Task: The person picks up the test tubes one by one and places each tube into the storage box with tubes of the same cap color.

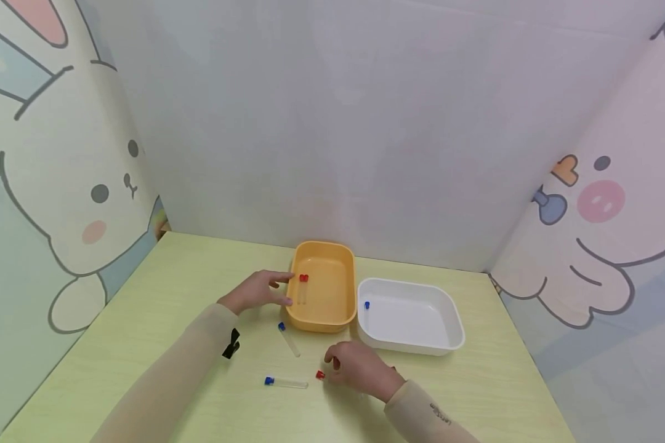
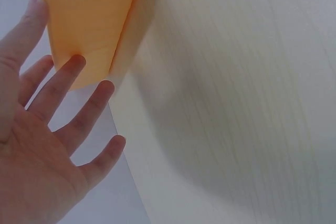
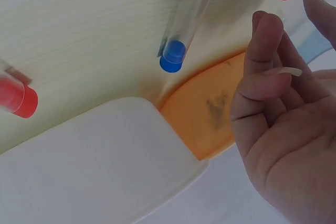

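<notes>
My left hand is at the left side of the orange tray, thumb and fingers spread at its rim. Two red-capped tubes lie side by side inside that tray. Low over the table, my right hand has bent fingers with the thumb apart, holding nothing. Just left of it is a red-capped tube, partly hidden by the hand. In the right wrist view, a blue-capped tube and another red-capped tube lie on the table near the trays.
A white tray stands right of the orange one, with a blue-capped tube inside. Two more blue-capped tubes lie on the table: one slanted before the orange tray, one sideways nearer. A curtain hangs behind the table.
</notes>
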`<state>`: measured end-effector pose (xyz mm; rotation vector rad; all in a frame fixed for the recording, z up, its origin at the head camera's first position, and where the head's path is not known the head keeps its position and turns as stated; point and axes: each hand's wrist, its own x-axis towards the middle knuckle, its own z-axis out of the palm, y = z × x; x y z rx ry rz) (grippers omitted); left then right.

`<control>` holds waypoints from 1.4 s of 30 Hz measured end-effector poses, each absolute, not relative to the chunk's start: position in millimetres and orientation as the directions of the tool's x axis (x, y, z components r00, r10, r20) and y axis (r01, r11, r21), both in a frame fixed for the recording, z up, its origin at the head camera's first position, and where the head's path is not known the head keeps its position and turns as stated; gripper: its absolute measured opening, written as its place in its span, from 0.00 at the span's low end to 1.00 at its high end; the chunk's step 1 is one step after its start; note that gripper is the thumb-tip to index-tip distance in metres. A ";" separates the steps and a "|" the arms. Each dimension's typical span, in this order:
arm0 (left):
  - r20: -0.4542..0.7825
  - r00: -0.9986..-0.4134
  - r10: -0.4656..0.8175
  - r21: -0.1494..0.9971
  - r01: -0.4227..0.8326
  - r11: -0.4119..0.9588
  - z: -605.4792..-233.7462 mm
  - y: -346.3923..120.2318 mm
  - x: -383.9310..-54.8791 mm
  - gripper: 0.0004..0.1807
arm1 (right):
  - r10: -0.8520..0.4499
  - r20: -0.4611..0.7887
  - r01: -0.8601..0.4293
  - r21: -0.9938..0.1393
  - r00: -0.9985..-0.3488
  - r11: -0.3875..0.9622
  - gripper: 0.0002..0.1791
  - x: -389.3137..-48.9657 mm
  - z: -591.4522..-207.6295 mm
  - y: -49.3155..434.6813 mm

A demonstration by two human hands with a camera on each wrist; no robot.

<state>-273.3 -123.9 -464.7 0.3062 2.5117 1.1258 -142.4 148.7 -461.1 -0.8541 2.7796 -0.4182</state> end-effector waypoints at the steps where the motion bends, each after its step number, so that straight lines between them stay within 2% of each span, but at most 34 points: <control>1: -0.244 -0.908 0.341 0.752 0.045 0.657 -464.7 -123.9 -273.4 0.41 | -0.574 -0.110 -0.519 -0.316 -0.811 0.794 0.12 -142.5 -462.2 148.2; 15: -0.242 -0.906 0.347 0.758 0.047 0.651 -463.1 -123.6 -272.6 0.41 | -0.585 -0.145 -0.527 -0.303 -0.798 0.794 0.05 -139.4 -468.6 145.3; 23: -0.244 -0.908 0.341 0.756 0.042 0.653 -461.2 -122.9 -271.0 0.41 | -0.588 -0.162 -0.536 -0.273 -0.793 0.799 0.04 -140.9 -470.4 142.8; 42: -0.244 -0.908 0.342 0.753 0.044 0.656 -461.1 -123.2 -272.4 0.41 | -0.590 -0.115 -0.519 -0.365 -0.799 0.773 0.04 -152.4 -426.1 135.6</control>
